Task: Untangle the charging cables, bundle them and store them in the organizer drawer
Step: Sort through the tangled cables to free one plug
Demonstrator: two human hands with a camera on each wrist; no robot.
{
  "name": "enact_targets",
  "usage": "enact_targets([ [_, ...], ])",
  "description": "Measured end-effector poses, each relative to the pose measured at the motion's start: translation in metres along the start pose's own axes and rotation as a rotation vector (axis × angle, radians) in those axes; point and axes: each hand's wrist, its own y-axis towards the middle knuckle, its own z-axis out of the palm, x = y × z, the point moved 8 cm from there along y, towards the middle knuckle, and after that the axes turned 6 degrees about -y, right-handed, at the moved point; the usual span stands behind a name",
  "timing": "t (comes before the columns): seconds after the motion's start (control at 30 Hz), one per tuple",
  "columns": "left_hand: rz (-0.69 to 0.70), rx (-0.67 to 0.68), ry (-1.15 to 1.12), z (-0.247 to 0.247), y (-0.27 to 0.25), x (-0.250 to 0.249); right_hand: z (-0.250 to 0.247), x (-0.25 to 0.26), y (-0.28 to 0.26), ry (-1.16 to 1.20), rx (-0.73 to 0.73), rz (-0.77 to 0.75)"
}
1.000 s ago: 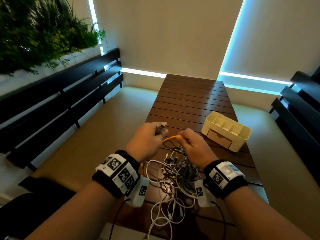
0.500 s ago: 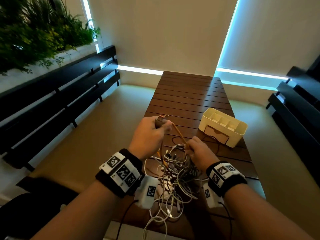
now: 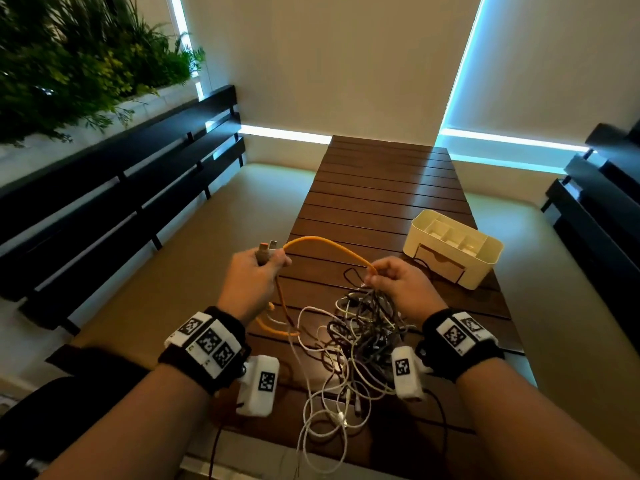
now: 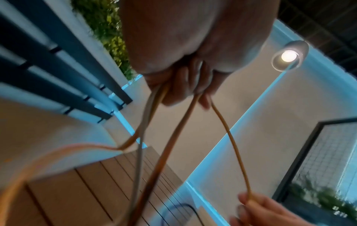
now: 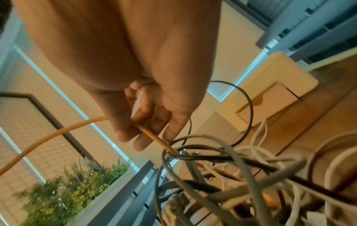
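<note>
An orange cable point(image 3: 325, 244) arches between my two hands above the table. My left hand point(image 3: 256, 271) grips its plug end together with loops of the same cable point(image 4: 173, 134) and a grey strand. My right hand point(image 3: 391, 282) pinches the orange cable point(image 5: 152, 136) where it runs into the tangle. The tangle of white, grey and black cables point(image 3: 356, 337) lies on the slatted wooden table point(image 3: 381, 188) under my hands. A cream organizer point(image 3: 457, 247) with a shut drawer point(image 5: 268, 102) stands to the right of the tangle.
Dark slatted benches point(image 3: 138, 188) run along the left and right point(image 3: 602, 202) of the table. Green plants point(image 3: 69, 64) sit in a planter at upper left. A black cable loop point(image 5: 243, 113) lies between the tangle and the organizer.
My hands have drawn apart, and a longer stretch of orange cable now arches between them. The right hand has lifted from the tangle toward the organizer.
</note>
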Motion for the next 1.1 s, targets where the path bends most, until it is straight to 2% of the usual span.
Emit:
enact_targets([
  [0.1, -0.092, 0.284, 0.444, 0.013, 0.004, 0.009, -0.003, -0.002, 0.003, -0.088, -0.028, -0.015],
  [0.13, -0.097, 0.312, 0.499, 0.013, 0.004, 0.008, -0.004, -0.003, 0.003, -0.113, -0.033, -0.01],
  [0.23, 0.02, 0.216, 0.438, 0.005, 0.006, -0.015, -0.004, -0.008, 0.002, -0.201, -0.039, 0.006],
  [0.3, 0.111, 0.201, 0.364, 0.01, 0.0, -0.036, 0.001, -0.007, 0.0, -0.22, -0.037, -0.013],
  [0.43, 0.161, 0.301, 0.307, 0.047, -0.005, -0.048, 0.01, 0.011, -0.001, -0.163, -0.063, -0.117],
  [0.63, 0.163, 0.461, 0.426, 0.093, -0.001, -0.015, 0.024, 0.038, -0.012, -0.127, -0.098, -0.337],
  [0.7, 0.189, 0.464, 0.484, 0.094, -0.001, -0.013, 0.025, 0.039, -0.015, -0.105, -0.098, -0.352],
  [0.8, 0.253, 0.448, 0.516, 0.093, -0.002, -0.022, 0.028, 0.031, -0.016, -0.113, -0.056, -0.279],
  [0.9, 0.29, 0.369, 0.325, 0.081, -0.002, -0.05, 0.037, 0.001, -0.013, -0.207, 0.022, -0.156],
  [0.97, 0.288, 0.292, 0.162, 0.064, 0.001, -0.071, 0.037, -0.027, -0.011, -0.271, 0.023, -0.069],
  [1.1, 0.323, 0.214, 0.183, 0.041, 0.003, -0.09, 0.027, -0.048, -0.008, -0.325, -0.003, 0.006],
])
